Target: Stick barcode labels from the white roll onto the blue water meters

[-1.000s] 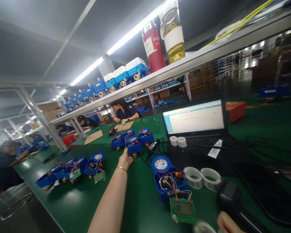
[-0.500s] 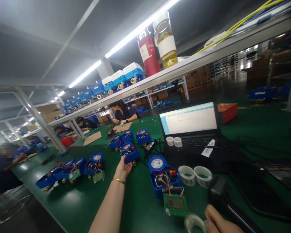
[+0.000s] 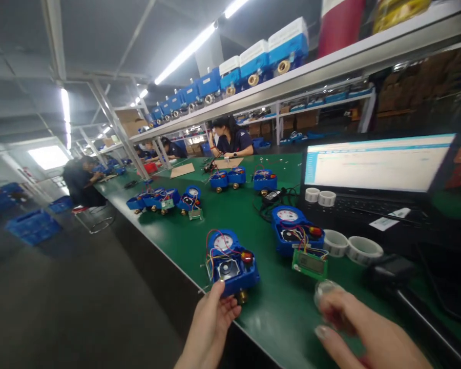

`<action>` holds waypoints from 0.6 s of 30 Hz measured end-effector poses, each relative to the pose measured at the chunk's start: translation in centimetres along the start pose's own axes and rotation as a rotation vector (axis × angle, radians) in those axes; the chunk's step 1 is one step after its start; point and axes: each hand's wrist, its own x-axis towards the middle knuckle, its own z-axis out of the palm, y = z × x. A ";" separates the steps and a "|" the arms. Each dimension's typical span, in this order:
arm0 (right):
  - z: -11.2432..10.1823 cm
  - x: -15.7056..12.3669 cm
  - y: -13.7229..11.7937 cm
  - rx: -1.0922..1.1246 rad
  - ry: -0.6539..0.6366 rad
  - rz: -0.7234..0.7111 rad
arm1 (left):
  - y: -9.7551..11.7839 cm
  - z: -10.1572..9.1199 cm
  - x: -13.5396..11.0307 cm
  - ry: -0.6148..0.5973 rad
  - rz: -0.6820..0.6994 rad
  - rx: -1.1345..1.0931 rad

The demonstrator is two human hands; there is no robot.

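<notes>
My left hand (image 3: 217, 312) grips the lower front of a blue water meter (image 3: 234, 269) with an open casing, at the table's front edge. Its round dial, loose wires and brass fitting show. My right hand (image 3: 353, 318), slightly blurred, has thumb and index finger apart beside a roll of labels (image 3: 323, 291), partly hidden by the fingers. Behind that roll stands a second open blue meter (image 3: 292, 230), its green display board (image 3: 310, 262) hanging out in front on wires.
Two more label rolls (image 3: 363, 250) lie by a black handheld scanner (image 3: 392, 271). A laptop (image 3: 376, 164) stands behind them. Several meters (image 3: 159, 199) sit at left and farther back. Finished-looking meters (image 3: 253, 59) line the overhead shelf. A co-worker (image 3: 232, 138) sits across the table.
My left hand has brought the meter from the group at the back to the table's front edge. My right hand shows more fully beside the label roll. The view has turned left.
</notes>
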 end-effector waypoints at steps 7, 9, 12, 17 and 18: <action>7.2 6.7 -5.9 -0.147 -0.119 0.008 | -1.2 -2.1 -3.0 -0.205 0.052 -0.091; 8.6 7.1 -5.6 -0.157 -0.164 0.044 | -1.7 -3.4 -2.7 -0.202 0.077 -0.067; 9.5 7.1 -5.1 -0.171 -0.139 0.050 | -2.1 -5.6 -0.8 -0.176 0.236 0.043; 9.7 6.8 -5.0 -0.156 -0.107 0.057 | -0.6 -6.8 3.4 -0.333 0.577 0.310; 9.7 6.8 -5.0 -0.146 -0.106 0.064 | -0.2 -6.7 4.0 -0.395 0.597 0.330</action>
